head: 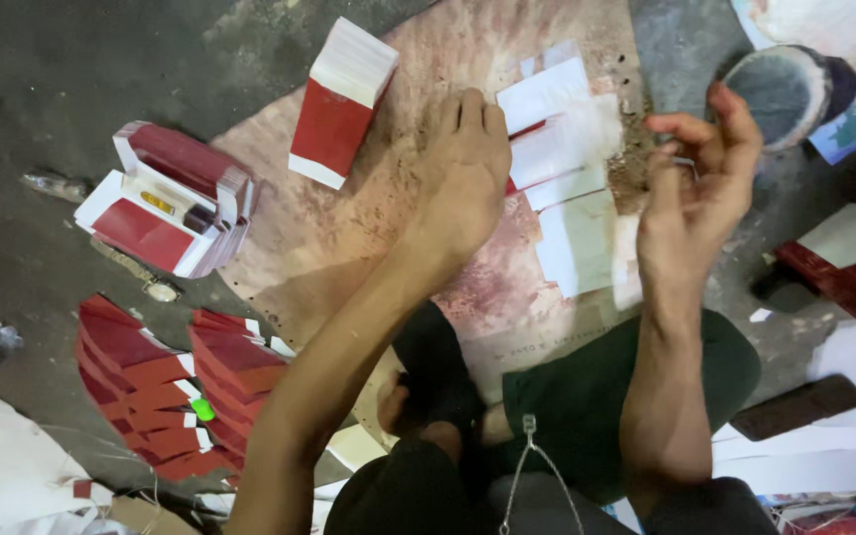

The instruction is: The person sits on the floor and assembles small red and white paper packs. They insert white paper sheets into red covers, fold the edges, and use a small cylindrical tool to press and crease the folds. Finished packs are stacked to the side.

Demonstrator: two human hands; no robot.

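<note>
Head view. Left hand (466, 173) lies palm down, fingers extended and together, pressing flat on the white paper sheets (572, 178) spread on a stained board (349, 238); it grips nothing. Left forearm runs diagonally from lower left. Right hand (691, 188) is raised off the board, wrist bent, fingers curled loosely with thumb near fingertips; whether it pinches anything cannot be told. A red-and-white stack of cards (341, 99) stands just left of the left hand. Fanned red cards (165, 391) lie on the floor, well apart.
</note>
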